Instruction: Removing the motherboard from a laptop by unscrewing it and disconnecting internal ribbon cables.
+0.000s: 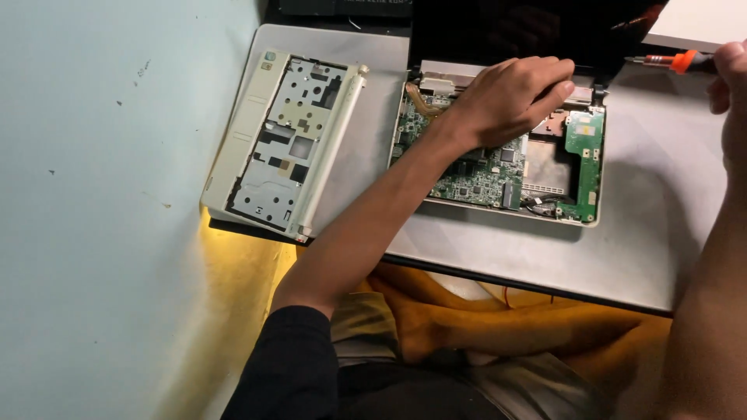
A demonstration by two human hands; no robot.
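On the grey table point(482, 249), an opened small laptop base with its green circuit board exposed point(498, 167) lay near the far edge, its dark screen point(506, 27) tilted up behind it. The left hand point(510, 97) rested loosely curled over the board's upper edge by the hinge, fingers pressing down, gripping nothing that could be seen. The right hand point(731, 78) held an orange-handled screwdriver point(669, 61) just beside the base's right corner, tip pointing toward the hinge. Disassembly appeared to be at the board-removal stage; the next move likely called for seating the tip squarely in a hinge-side screw. A removed cream-coloured keyboard bezel point(284, 144) lay face-down, well apart to the left.
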